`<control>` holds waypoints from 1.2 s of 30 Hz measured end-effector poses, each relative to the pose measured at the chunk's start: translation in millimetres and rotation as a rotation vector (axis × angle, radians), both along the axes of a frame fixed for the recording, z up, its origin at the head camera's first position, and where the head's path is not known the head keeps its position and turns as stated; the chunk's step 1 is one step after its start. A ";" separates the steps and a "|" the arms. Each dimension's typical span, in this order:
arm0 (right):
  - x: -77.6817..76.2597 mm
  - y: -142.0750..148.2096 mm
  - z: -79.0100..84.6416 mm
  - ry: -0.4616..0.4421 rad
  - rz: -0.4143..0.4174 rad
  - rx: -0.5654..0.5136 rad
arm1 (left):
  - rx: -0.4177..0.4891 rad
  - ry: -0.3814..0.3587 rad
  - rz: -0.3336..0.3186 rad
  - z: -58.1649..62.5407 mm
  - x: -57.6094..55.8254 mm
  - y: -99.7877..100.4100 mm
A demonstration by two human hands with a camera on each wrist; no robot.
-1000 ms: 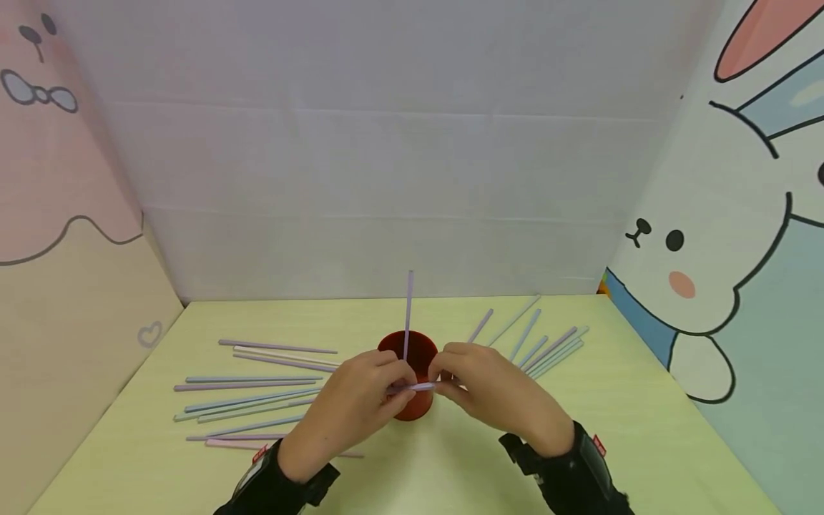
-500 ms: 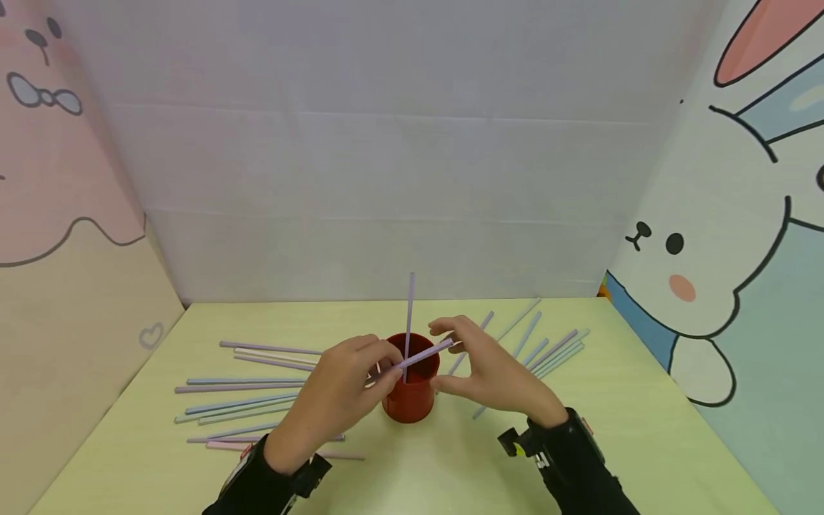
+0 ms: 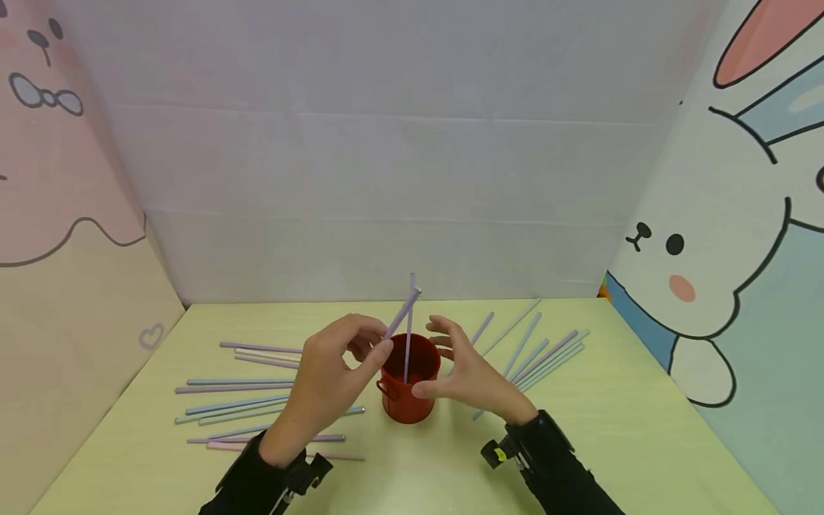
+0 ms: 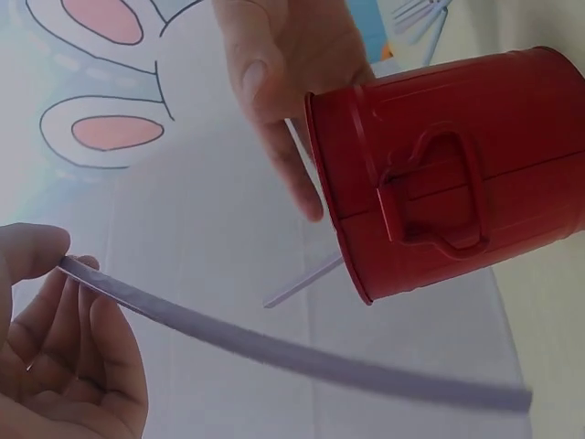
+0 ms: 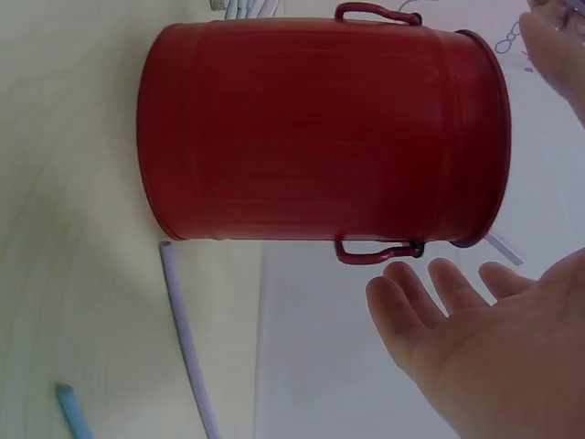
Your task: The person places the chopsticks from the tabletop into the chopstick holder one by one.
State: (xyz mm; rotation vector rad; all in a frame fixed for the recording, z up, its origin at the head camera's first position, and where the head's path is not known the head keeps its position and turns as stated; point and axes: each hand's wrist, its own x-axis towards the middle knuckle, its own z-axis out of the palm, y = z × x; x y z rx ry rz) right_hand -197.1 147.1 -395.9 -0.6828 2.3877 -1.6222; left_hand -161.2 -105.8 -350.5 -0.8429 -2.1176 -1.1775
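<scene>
Your left hand [image 3: 344,361] pinches a tilted purple straw [image 3: 402,315] between thumb and fingers, just beside the rim of the red bucket [image 3: 407,409] on the table [image 3: 650,429]. Your right hand [image 3: 468,372] holds nothing; its fingers spread loosely on the bucket's other side, and you cannot tell whether they touch it. The two hands are apart, with the bucket between them. Another purple straw [image 3: 408,350] stands inside it. Pastel straws [image 3: 225,390] lie to your left, more straws [image 3: 547,353] to your right.
</scene>
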 end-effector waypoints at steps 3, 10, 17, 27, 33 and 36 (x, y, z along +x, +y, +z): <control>-3.3 -2.0 -7.3 -0.037 0.017 -0.015 | 0.065 -0.024 -0.013 0.4 -1.5 -2.2; -7.8 -6.2 -23.2 -0.064 0.059 -0.031 | 0.144 -0.083 -0.018 1.1 -2.3 -4.2; -9.6 -14.2 -33.9 -0.006 0.071 -0.083 | 0.194 -0.121 -0.052 0.5 -6.5 -1.2; -9.9 -16.7 -35.2 0.019 0.051 -0.083 | 0.264 -0.153 -0.067 19.0 -26.0 11.3; -9.9 -17.1 -34.3 0.025 0.059 -0.072 | 0.288 -0.153 -0.067 31.2 -46.0 17.9; -9.4 -17.0 -33.6 0.018 0.058 -0.065 | 0.288 -0.158 -0.058 30.3 -55.2 20.4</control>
